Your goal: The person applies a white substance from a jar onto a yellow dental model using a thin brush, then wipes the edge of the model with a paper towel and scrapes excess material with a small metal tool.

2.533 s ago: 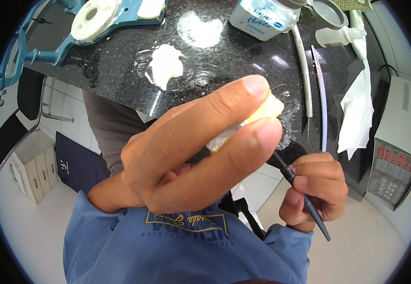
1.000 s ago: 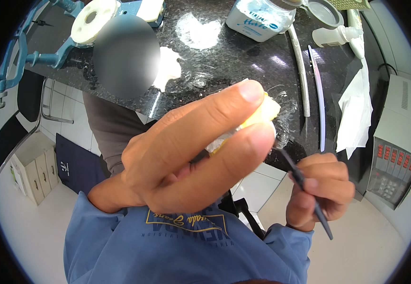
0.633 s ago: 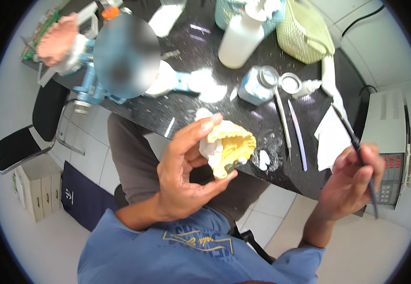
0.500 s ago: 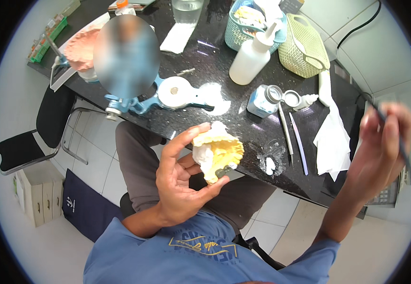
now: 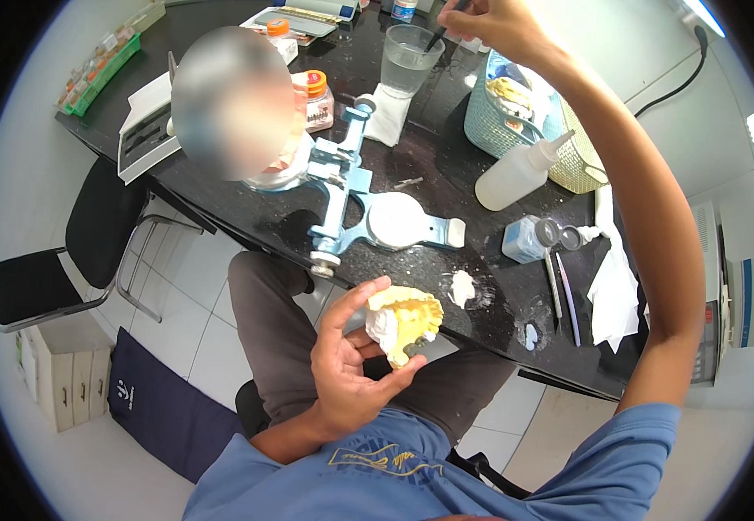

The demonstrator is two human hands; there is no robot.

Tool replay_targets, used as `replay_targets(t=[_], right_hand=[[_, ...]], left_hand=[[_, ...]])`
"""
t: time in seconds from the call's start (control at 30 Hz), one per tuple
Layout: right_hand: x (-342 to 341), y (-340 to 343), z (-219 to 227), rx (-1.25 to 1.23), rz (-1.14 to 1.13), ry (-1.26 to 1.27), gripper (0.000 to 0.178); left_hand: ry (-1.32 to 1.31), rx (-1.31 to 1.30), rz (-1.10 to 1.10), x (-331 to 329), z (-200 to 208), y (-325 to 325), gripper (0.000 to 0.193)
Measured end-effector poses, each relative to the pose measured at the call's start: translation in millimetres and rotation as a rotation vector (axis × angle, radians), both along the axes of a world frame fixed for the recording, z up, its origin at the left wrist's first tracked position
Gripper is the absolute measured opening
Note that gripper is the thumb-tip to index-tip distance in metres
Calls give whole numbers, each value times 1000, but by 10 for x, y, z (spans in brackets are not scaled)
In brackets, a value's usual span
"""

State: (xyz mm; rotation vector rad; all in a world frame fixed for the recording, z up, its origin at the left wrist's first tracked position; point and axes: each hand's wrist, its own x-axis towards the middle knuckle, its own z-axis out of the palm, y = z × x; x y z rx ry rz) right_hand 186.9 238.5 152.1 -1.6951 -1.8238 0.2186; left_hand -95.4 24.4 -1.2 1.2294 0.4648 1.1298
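My left hand (image 5: 351, 369) holds a yellow dental plaster cast (image 5: 407, 319) with white material on it, in front of my chest above my lap. My right hand (image 5: 492, 22) is stretched far across the black table (image 5: 446, 174), gripping a thin dark tool (image 5: 439, 33) whose tip dips into a clear glass of water (image 5: 407, 59) at the far side.
On the table stand a light blue articulator (image 5: 351, 200), a white squeeze bottle (image 5: 516, 174), a woven basket (image 5: 512, 108), a small jar (image 5: 526, 240), thin instruments (image 5: 561, 295), white tissue (image 5: 611, 278) and plaster blobs. A black chair (image 5: 56, 269) and a small drawer box (image 5: 60, 382) stand to the left.
My right hand has lifted away from the cast and reached far across the table to the glass with the tool. My left hand has lowered with the cast, farther from the camera.
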Motion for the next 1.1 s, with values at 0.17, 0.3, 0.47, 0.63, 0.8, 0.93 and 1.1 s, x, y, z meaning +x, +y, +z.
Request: replay_targets(t=[0.17, 0.3, 0.47, 0.63, 0.8, 0.93, 1.1], right_hand=[[4, 180, -88, 32, 12, -57, 15], [-708, -531, 304, 39, -97, 30, 12], [-789, -1091, -190, 147, 70, 8, 13], [-807, -1152, -656, 167, 7, 0, 10], [-746, -1205, -808, 116, -24, -27, 11], [-806, -1573, -570, 156, -127, 51, 9], [-659, -2442, -262, 254, -94, 335, 23]], left_hand=[[9, -2, -15, -38, -57, 55, 85], [13, 2, 17, -73, -126, 90, 85], [-24, 19, 28, -77, -140, 87, 85], [9, 82, 40, -67, -125, 81, 85], [-2, 141, 74, -27, -106, 57, 84], [-12, 99, 49, 50, -56, 61, 85], [-33, 44, 17, 202, 69, 44, 82]])
